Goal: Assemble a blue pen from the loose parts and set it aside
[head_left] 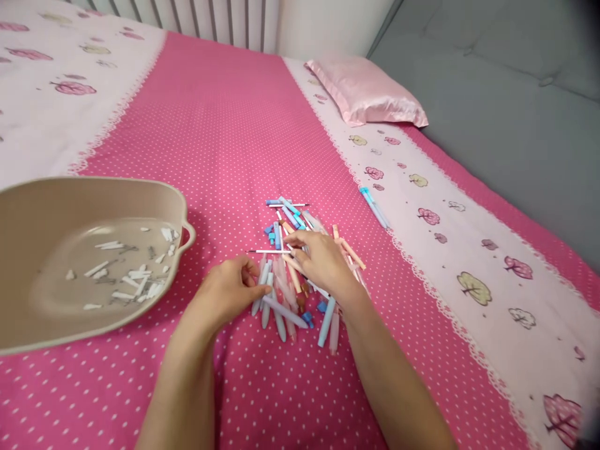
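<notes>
Spread wide, a deep pink bedspread (225, 137) dotted in white, flanked left and right by pale bands (450, 250) printed with pink, yellow and white trees and edged in a lacy pattern. Toward the far right, a shiny pink pillow (370, 94) lying close beside a grey padded panel (492, 125). Along the far edge, upright white slats (204, 25) and a pale wall (328, 28).
</notes>
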A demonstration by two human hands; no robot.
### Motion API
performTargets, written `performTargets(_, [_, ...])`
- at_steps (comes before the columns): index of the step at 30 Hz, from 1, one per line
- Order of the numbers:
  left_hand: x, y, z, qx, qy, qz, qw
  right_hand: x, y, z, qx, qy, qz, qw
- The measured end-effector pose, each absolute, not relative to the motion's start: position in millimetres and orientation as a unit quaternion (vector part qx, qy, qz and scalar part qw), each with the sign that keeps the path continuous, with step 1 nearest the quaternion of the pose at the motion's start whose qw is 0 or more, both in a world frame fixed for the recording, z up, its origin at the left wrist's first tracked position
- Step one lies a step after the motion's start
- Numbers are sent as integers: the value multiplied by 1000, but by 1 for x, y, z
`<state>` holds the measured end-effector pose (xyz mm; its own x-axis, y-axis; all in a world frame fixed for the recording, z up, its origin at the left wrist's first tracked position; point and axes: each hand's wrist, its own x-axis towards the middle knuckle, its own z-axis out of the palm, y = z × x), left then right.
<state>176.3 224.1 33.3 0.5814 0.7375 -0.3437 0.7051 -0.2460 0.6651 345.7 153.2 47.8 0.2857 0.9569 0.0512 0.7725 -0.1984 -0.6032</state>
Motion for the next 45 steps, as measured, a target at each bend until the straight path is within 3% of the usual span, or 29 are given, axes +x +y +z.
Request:
performTargets(9, [186, 219, 25, 715, 462, 111, 513, 344, 152, 38, -778, -585, 122, 194])
performTargets(20, [237, 167, 47, 531, 470, 384, 592, 361, 152, 42, -758, -599, 121, 228])
performTargets(30, [244, 156, 50, 581, 504, 474, 428, 392, 129, 80, -785, -496, 58, 367])
performTargets(45, [243, 156, 17, 683, 448, 467, 338, 406, 87, 120, -726, -411, 180, 521])
